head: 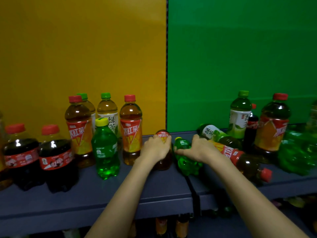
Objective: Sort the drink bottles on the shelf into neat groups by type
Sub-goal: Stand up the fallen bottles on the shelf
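Note:
My left hand [155, 148] grips an iced red tea bottle [163, 162] that lies on its side on the blue shelf [154, 189], base towards me. Beside it, my right hand [199, 148] holds a small green soda bottle [186, 162], also lying down with its yellow cap pointing away. At the left stand two cola bottles [56, 157], two red tea bottles [130, 129], a green soda bottle [105, 148] and two green tea bottles [108, 112]. Right of my hands, a red tea bottle [243, 160] and a green tea bottle [214, 133] lie toppled.
At the far right stand a green tea bottle [239, 115], a small cola bottle [250, 129] and a red tea bottle [272, 127], with green soda bottles [298, 152] piled beside them. A yellow panel and a green panel back the shelf. More bottles show on a lower shelf [171, 225].

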The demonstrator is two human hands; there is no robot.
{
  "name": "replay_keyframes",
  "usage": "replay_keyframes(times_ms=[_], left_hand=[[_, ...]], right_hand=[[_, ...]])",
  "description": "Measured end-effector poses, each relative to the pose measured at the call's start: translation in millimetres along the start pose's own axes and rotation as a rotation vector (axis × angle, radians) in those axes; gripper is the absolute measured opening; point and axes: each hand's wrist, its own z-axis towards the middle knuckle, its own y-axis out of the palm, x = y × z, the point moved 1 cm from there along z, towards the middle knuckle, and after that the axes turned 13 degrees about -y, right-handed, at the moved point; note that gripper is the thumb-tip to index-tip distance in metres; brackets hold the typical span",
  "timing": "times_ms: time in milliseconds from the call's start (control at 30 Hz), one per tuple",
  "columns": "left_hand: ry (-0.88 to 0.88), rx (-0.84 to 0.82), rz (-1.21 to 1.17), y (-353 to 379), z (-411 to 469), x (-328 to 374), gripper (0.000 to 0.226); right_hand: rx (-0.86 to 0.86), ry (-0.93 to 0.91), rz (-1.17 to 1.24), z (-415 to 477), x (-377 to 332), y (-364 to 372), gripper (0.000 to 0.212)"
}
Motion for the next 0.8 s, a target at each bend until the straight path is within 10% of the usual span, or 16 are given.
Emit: replay_keyframes(times_ms=[300, 800], left_hand=[[-0.245, -0.230, -0.026, -6, 14, 17, 0.061], [0.056, 0.226, -0.467, 9, -10, -3, 0.067]], right_hand=[[-0.125, -0.096, 0.098, -2, 9, 5, 0.079], [0.362, -0.346, 0.566, -39, 14, 21, 0.055]])
